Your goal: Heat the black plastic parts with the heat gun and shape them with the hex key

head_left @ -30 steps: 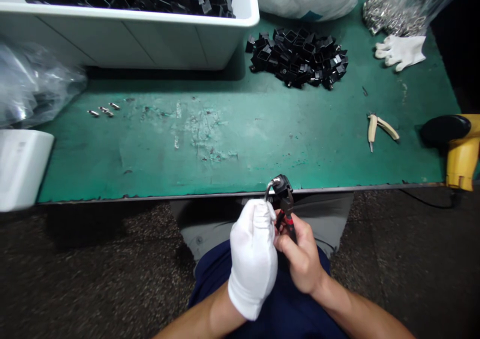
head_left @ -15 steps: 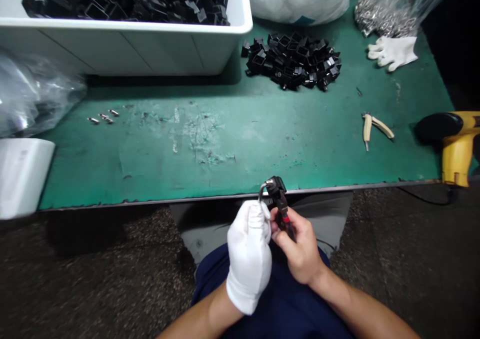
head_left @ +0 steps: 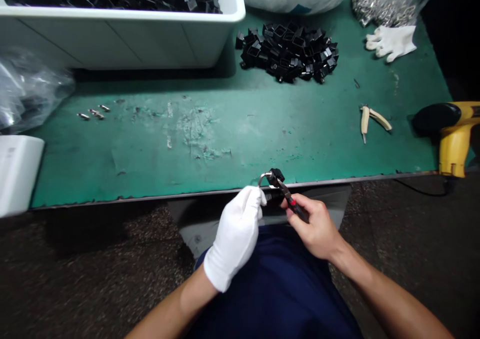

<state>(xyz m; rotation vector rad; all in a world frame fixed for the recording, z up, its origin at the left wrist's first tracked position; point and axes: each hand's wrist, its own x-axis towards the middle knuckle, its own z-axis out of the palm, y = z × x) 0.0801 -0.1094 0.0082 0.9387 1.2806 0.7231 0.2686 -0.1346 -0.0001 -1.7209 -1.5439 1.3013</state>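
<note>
Black plastic fitting [head_left: 276,176] hangs just above the front edge of the bench, gripped at the tip of our red-and-black-handled pliers [head_left: 294,206], with a bright metal ring [head_left: 264,178] curving from its left side. Half a second ago the pliers stood nearly upright; now they lean over, handles toward our right, and our hands sit further apart. Our bare right hand [head_left: 315,226] is curled closed around the handles. Our white-gloved left hand [head_left: 234,236] is angled outward, its fingers bunched together at the lower end of the ring, though we cannot tell whether they pinch it.

Across the worn green bench top [head_left: 225,149] lie a heap of black fittings [head_left: 288,54], a few small metal pins [head_left: 93,112], and cream-handled snips [head_left: 373,121]. Further back are a white plastic tub [head_left: 112,44] full of more black fittings, a clear bag of metal rings [head_left: 382,4], a spare white glove [head_left: 390,41], and a yellow-and-black heat gun [head_left: 453,139] at the right end. Below the bench is a speckled dark floor [head_left: 75,279]. Our forearms angle inward from both sides over our navy trousers [head_left: 270,289].
</note>
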